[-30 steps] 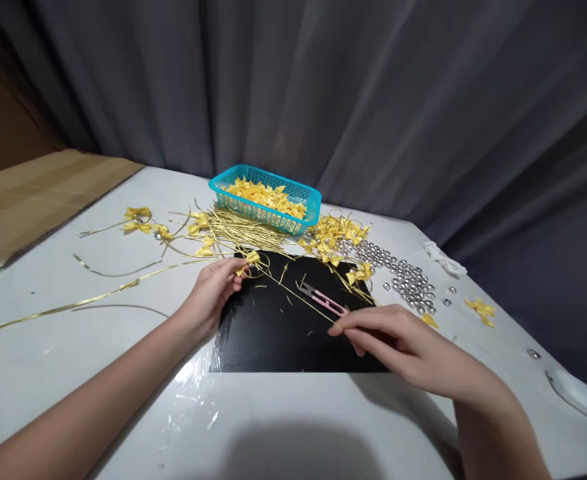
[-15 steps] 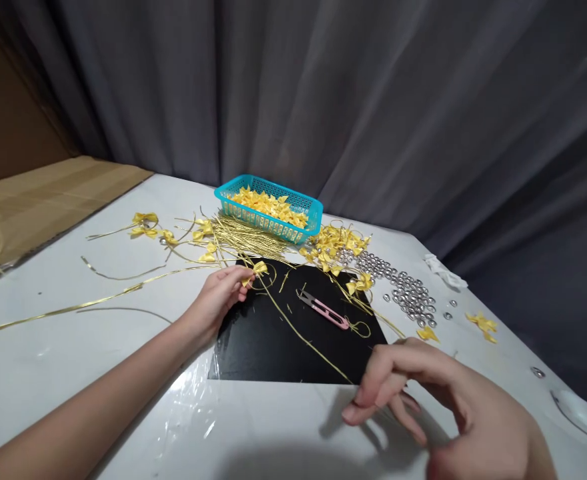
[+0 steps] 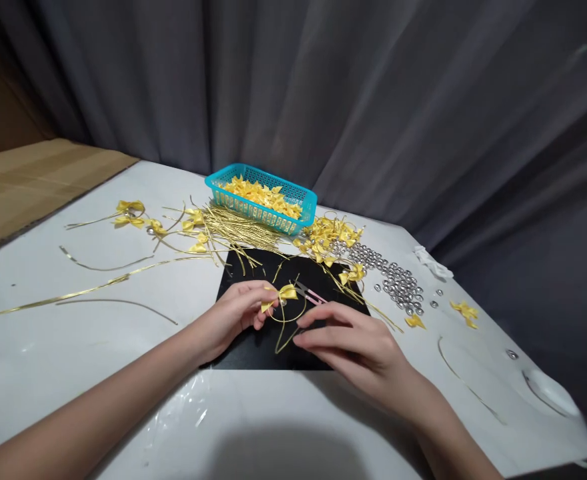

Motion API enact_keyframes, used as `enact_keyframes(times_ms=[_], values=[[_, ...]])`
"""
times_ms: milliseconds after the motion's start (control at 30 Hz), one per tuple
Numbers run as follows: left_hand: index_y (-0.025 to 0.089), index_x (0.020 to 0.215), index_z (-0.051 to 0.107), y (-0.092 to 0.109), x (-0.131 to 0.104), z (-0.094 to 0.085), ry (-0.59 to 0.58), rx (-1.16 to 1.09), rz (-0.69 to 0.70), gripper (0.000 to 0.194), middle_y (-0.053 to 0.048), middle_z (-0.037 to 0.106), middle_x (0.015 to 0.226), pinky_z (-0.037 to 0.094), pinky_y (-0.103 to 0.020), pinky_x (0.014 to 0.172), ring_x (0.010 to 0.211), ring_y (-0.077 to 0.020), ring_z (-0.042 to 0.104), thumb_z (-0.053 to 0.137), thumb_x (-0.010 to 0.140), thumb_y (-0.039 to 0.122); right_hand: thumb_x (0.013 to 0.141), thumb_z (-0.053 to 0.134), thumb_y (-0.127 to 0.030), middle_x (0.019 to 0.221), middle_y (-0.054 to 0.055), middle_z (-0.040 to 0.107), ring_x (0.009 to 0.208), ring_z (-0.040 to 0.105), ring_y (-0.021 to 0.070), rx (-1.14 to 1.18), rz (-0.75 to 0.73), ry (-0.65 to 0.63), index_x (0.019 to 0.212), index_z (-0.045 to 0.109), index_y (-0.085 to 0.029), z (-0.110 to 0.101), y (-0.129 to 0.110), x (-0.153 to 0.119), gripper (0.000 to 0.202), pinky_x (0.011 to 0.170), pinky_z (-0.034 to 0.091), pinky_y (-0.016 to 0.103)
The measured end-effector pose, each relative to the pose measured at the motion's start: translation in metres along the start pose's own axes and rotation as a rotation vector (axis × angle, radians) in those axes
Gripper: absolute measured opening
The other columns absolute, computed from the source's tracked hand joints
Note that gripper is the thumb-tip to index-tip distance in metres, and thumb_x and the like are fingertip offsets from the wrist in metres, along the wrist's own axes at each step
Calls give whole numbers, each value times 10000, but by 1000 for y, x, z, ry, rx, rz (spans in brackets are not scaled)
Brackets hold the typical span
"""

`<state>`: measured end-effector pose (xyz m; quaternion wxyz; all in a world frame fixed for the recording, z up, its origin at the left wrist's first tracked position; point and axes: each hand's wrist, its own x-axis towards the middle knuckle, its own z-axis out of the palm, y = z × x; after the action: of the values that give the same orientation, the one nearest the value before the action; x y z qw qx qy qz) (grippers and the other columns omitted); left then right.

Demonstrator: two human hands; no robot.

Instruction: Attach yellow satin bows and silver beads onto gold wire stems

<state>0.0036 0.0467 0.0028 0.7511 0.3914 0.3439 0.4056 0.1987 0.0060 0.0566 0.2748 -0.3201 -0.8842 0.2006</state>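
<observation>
My left hand (image 3: pixel 243 310) pinches a yellow ribbon bow (image 3: pixel 287 292) above a black mat (image 3: pixel 253 350). A thin gold cord (image 3: pixel 283 347) hangs from the bow, curving into a loop and a bent tail. My right hand (image 3: pixel 353 343) is close by on the right, its fingertips closed on the tail of that cord. Behind the right hand's fingers lie pink thread snips (image 3: pixel 313 297), their handles partly hidden.
Behind the mat stands a blue basket (image 3: pixel 261 213) of yellow bows, with a bundle of gold cords (image 3: pixel 243 230) before it. To the right are a pile of bows (image 3: pixel 331 233), several silver beads (image 3: pixel 403 287) and a crumpled white tissue (image 3: pixel 431 263). Cardboard (image 3: pixel 38 177) lies at left.
My right hand has come from the lower right up to the bow and taken the cord's tail, which was stretched out and is now bent. The left hand keeps the bow.
</observation>
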Motion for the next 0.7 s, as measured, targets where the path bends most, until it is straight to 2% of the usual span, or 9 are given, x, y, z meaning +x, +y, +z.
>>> enact_keyframes(times_ms=[100,200,367,567,700], values=[[144,589,587,-2,-1,1,-35,-17,-20,165,37,485,572,288,-162,446,505,-58,388,646,695,256,858,521,-58,963,62,674,847,644,93,-45,-83,108,1049,664,-194,6,2,-2,275,719,539,190],[142,583,587,-2,-2,2,-47,-38,-38,156,40,475,567,283,-154,437,505,-55,385,655,685,239,839,546,-44,924,60,696,804,656,97,-65,-75,219,1076,658,-181,11,-1,-1,296,705,554,189],[145,564,591,-1,-2,4,-65,-88,-44,156,43,464,562,288,-144,432,507,-54,388,661,680,221,856,515,-56,849,82,676,740,649,115,-81,-2,250,1053,677,-132,20,-3,0,266,660,559,222],[141,585,596,-2,-3,3,-48,-103,-72,135,36,487,571,306,-138,443,511,-53,399,661,680,211,853,492,-30,870,66,667,765,634,125,-152,54,368,1138,630,-179,28,4,0,350,680,552,257],[133,594,598,-3,-2,2,-57,-109,-59,129,35,483,571,311,-129,441,514,-51,399,658,681,207,817,555,-22,857,71,698,766,653,129,-135,-15,372,999,665,-139,28,6,1,243,704,556,248]])
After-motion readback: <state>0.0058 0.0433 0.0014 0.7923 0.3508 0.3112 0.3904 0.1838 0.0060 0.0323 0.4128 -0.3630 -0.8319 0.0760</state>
